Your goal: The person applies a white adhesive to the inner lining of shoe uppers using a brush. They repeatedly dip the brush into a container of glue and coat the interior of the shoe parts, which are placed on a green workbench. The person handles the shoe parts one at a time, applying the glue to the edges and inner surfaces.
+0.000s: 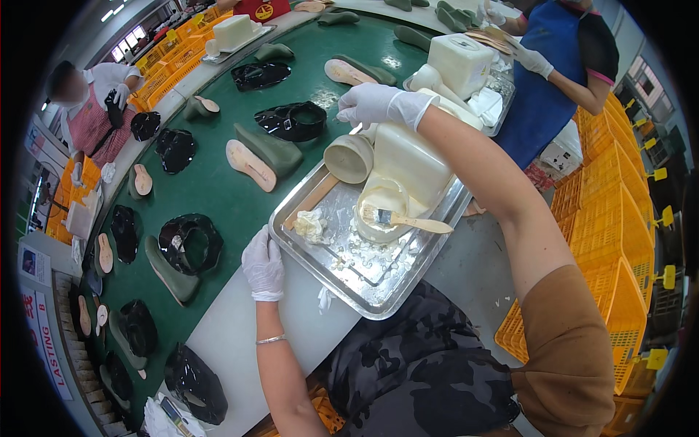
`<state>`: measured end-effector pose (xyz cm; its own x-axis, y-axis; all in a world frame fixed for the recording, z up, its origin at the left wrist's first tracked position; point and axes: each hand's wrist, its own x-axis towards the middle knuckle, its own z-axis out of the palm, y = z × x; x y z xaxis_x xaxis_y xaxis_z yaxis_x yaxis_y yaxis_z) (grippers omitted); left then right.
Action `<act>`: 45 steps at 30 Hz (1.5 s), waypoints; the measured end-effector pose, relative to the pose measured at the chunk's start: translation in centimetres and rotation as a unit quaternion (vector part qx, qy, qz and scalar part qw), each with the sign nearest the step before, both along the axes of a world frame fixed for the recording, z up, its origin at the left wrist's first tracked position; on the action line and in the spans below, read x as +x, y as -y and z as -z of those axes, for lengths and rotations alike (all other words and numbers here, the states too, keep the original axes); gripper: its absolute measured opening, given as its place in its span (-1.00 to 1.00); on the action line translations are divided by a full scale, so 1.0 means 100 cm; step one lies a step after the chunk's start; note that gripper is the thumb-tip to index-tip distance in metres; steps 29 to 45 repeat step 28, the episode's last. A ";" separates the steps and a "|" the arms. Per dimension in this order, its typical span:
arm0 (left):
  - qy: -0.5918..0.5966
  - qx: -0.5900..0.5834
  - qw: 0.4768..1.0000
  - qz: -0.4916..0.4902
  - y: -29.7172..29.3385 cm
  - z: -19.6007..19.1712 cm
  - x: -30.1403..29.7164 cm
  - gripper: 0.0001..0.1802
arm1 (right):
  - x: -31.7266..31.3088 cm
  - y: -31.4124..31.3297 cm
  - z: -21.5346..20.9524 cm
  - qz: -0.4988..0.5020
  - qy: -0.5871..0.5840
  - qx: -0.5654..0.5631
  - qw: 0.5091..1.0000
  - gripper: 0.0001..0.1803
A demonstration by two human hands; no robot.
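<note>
My left hand (262, 266), in a white glove, is at the near left corner of a metal tray (291, 251), fingers together against its rim. My gloved right hand (375, 105) is above the tray's far end with its fingers curled in. Whatever those fingers hold, if anything, is hidden. On the tray lies a cream plastic container (411, 160) with an open, glue-smeared mouth. A brush (415, 221) with a wooden handle rests across that mouth. A beige cup (348, 159) and a crumpled white lump (311, 224) are also on the tray.
A green conveyor belt (226, 138) carries black shoe uppers (291, 120) and green shoe lasts (268, 154) with pale insoles. Another tray with a container (459, 64) stands beyond mine. Yellow crates (601, 269) line the right. Co-workers stand at far left and far right.
</note>
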<state>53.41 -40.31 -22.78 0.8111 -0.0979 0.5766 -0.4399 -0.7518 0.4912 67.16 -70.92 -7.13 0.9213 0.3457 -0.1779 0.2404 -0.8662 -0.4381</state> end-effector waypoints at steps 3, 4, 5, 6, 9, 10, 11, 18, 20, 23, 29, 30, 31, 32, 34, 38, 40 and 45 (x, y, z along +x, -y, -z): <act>-0.008 0.003 1.000 -0.002 -0.002 0.002 0.000 -0.75 | -0.002 0.000 -0.002 0.004 0.003 0.005 1.000 -0.69; -0.011 0.001 1.000 0.001 -0.003 0.003 0.000 -0.75 | -0.003 -0.001 -0.002 0.006 0.005 0.007 1.000 -0.71; -0.012 0.010 1.000 -0.005 -0.003 0.005 0.001 -0.74 | -0.003 -0.001 -0.003 0.004 0.005 0.004 1.000 -0.69; -0.015 0.015 1.000 -0.008 -0.004 0.006 0.001 -0.74 | -0.003 -0.001 -0.003 0.002 0.005 0.002 1.000 -0.66; -0.005 0.020 1.000 -0.011 -0.005 0.011 0.004 -0.72 | -0.002 0.001 -0.002 -0.005 0.013 0.002 1.000 -0.64; -0.020 0.019 1.000 -0.015 -0.006 0.010 0.003 -0.72 | 0.000 0.001 0.000 -0.010 0.013 0.004 1.000 -0.64; -0.009 0.019 1.000 -0.010 -0.006 0.009 0.002 -0.72 | 0.001 0.002 0.001 -0.013 0.021 0.012 1.000 -0.65; -0.019 0.032 0.999 -0.024 -0.008 0.003 0.000 -0.74 | 0.003 0.002 0.009 -0.031 0.067 0.041 0.996 -0.73; -0.020 0.044 0.998 -0.046 -0.009 0.004 -0.003 -0.75 | 0.001 0.003 0.008 -0.057 0.052 0.095 0.992 -0.73; -0.024 0.040 0.998 -0.049 -0.011 0.006 -0.004 -0.76 | 0.004 0.001 0.010 -0.017 0.008 0.116 0.993 -0.75; -0.042 0.042 0.996 -0.064 -0.013 0.013 -0.007 -0.74 | 0.022 0.006 0.019 0.009 -0.042 0.130 0.991 -0.76; -0.042 0.042 0.996 -0.064 -0.013 0.013 -0.007 -0.74 | 0.022 0.006 0.019 0.009 -0.042 0.130 0.991 -0.76; -0.042 0.042 0.996 -0.064 -0.013 0.013 -0.007 -0.74 | 0.022 0.006 0.019 0.009 -0.042 0.130 0.991 -0.76; -0.042 0.042 0.996 -0.064 -0.013 0.013 -0.007 -0.74 | 0.022 0.006 0.019 0.009 -0.042 0.130 0.991 -0.76; -0.042 0.042 0.996 -0.064 -0.013 0.013 -0.007 -0.74 | 0.022 0.006 0.019 0.009 -0.042 0.130 0.991 -0.76; -0.042 0.042 0.996 -0.064 -0.013 0.013 -0.007 -0.74 | 0.022 0.006 0.019 0.009 -0.042 0.130 0.991 -0.76; -0.042 0.042 0.996 -0.064 -0.013 0.013 -0.007 -0.74 | 0.022 0.006 0.019 0.009 -0.042 0.130 0.991 -0.76; -0.042 0.042 0.996 -0.064 -0.013 0.013 -0.007 -0.74 | 0.022 0.006 0.019 0.009 -0.042 0.130 0.991 -0.76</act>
